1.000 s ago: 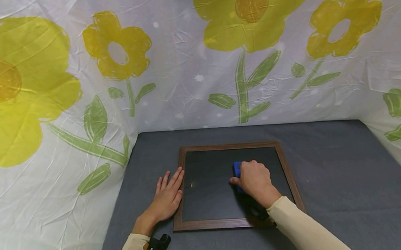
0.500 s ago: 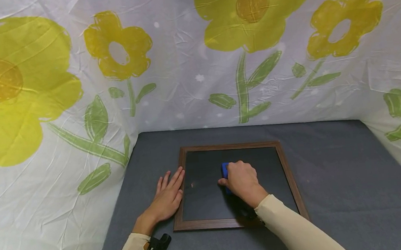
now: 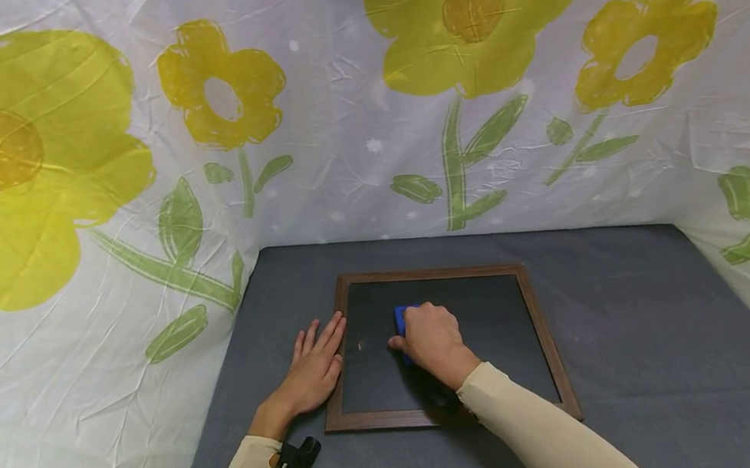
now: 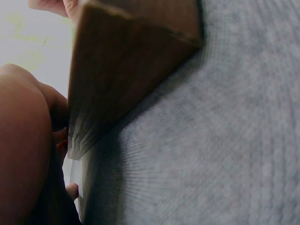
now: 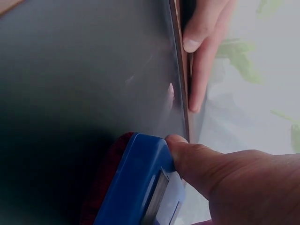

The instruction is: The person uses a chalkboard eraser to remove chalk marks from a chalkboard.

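Observation:
A small blackboard (image 3: 495, 317) in a brown wooden frame (image 3: 375, 421) lies flat on a grey cloth. My right hand (image 3: 432, 339) grips a blue blackboard eraser (image 3: 401, 323) on the board, left of its middle. In the right wrist view the eraser's dark red pad (image 5: 105, 176) faces the board, and my thumb (image 5: 192, 161) presses its end. A pale pinkish mark (image 5: 170, 93) shows on the board near the left frame side. My left hand (image 3: 310, 372) touches that side with its fingers straight. The right fingers are mostly hidden behind the hand.
The grey cloth (image 3: 636, 328) stretches around the board. White curtains (image 3: 338, 153) printed with yellow flowers hang behind and at both sides. A black wrist strap (image 3: 297, 455) sits at my left cuff.
My right hand has slid the eraser steadily leftward across the board, towards the pinkish mark. The left hand and the board have stayed in place.

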`<state>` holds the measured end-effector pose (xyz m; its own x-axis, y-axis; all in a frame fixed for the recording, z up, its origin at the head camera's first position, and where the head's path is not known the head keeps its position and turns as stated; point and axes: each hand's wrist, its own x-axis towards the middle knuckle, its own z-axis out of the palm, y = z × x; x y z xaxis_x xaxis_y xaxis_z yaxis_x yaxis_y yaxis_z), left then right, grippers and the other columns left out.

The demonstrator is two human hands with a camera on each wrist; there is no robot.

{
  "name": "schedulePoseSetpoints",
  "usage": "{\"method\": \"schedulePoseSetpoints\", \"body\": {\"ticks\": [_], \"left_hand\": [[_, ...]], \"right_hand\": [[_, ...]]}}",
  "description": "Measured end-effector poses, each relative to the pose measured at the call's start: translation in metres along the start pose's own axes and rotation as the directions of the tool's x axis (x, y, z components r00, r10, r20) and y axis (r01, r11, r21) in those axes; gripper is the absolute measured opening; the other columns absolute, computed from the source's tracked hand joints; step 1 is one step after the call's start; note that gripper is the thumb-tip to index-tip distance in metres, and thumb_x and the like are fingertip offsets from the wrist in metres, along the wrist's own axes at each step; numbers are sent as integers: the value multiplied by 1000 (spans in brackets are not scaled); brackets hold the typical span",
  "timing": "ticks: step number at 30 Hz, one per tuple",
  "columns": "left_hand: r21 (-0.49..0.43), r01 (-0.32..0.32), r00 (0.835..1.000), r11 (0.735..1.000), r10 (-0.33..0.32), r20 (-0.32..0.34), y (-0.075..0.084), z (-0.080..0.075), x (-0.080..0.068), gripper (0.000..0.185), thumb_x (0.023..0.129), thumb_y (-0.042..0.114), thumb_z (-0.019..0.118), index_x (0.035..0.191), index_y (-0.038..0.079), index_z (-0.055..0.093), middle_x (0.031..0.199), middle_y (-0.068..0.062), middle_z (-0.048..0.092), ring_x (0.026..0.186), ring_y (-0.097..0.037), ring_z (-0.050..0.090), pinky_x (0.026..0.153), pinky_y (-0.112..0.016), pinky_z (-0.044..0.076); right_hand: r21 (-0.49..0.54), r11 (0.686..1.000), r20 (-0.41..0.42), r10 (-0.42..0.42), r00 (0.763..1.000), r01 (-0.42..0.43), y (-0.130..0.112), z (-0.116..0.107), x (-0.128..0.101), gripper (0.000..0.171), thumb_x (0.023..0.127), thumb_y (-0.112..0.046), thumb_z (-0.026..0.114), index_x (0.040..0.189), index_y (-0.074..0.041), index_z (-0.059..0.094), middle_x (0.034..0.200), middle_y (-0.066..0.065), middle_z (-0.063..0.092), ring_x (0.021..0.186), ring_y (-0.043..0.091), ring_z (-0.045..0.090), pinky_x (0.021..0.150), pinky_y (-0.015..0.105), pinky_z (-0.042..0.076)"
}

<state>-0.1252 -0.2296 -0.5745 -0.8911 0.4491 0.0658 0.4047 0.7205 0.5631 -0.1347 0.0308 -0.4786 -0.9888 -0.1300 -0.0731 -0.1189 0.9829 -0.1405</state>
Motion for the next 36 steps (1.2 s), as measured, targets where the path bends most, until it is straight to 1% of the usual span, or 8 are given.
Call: {"method": "schedulePoseSetpoints", "body": {"ticks": [3,6,10,14,23,26,31,36], "left_hand": [[0,3,1000,1000,-3,2,0,0,0,64,116,19,44,176,12,24,186,-6,16,169,-48,6,131,-72,-1],[7,6,1000,1000,-6,6,2,-2,0,64,115,19,44,176,11,24,185,-7,17,169,-49,7,130,-72,0],[1,-23,999,1000,23,-26,6,-2,-1,64,114,18,45,174,7,29,184,-10,22,166,-56,13,127,-77,4],[-7,-43,998,999,43,-54,3,0,-1,63,114,20,45,174,8,30,184,-9,23,164,-58,15,125,-79,5],[-10,-24,999,1000,23,-47,1,1,-1,64,114,19,45,175,10,29,184,-8,22,165,-55,13,127,-77,4],[-1,-13,999,1000,12,-39,0,2,-1,63,114,18,45,175,10,29,184,-8,22,167,-53,12,128,-76,4],[-2,-23,999,1000,23,-46,1,1,-1,63,114,18,44,175,9,29,184,-10,23,166,-55,13,127,-76,5],[-32,-53,996,998,51,-70,2,-1,-2,62,113,18,45,173,7,33,183,-10,25,163,-60,15,124,-81,6]], "right_hand": [[-12,1000,-5,-14,1000,14,-5,1,1,61,90,-63,83,106,-4,83,87,16,78,68,31,75,57,44,63],[-9,1000,-4,-28,1000,28,-10,2,2,61,91,-62,83,109,-4,84,90,16,79,73,33,77,60,45,64],[-4,999,3,-51,999,51,-16,4,3,60,91,-61,83,112,-5,84,94,17,80,77,35,78,62,46,65],[-18,997,10,-77,997,78,-22,3,4,61,92,-62,82,114,-5,84,95,17,80,76,34,78,60,45,65],[-27,990,26,-135,991,135,-29,4,9,61,92,-64,81,113,-7,85,93,13,79,73,30,75,61,43,64],[-30,987,24,-158,987,159,-31,4,9,63,92,-66,80,113,-7,85,98,13,78,74,30,75,62,43,64],[-45,980,30,-192,981,193,-33,4,9,67,93,-68,78,118,-6,84,109,14,76,79,31,75,63,43,65],[-71,969,41,-234,971,236,-32,4,10,70,95,-67,76,128,-6,80,109,13,74,82,31,76,67,43,66]]}}
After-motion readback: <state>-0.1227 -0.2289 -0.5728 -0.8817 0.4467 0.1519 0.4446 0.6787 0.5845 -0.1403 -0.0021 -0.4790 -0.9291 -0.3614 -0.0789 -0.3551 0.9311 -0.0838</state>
